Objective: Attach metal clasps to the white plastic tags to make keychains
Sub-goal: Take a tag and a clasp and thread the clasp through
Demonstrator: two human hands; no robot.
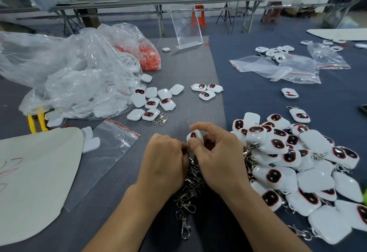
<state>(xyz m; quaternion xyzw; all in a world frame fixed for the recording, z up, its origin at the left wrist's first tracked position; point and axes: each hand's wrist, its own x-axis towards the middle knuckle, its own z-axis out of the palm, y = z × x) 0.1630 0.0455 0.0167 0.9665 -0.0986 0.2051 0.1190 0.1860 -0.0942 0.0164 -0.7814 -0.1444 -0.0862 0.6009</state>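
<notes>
Bright, even, cool light comes from overhead, leaving only soft shadow on the table (198,69) at 6 o'clock. Glare whitens the plastic bag (59,63) at 10 o'clock and glints off white tags (315,180) at 4 o'clock. Edges bow and blur.

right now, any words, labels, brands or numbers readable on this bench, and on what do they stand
No readable text.
White tag in the right hand, and the other tags: dark red-rimmed windows, no letters visible.
White sheet: pink scribbles, too faint to read.
Zip bag: red strip, no print legible.
</notes>
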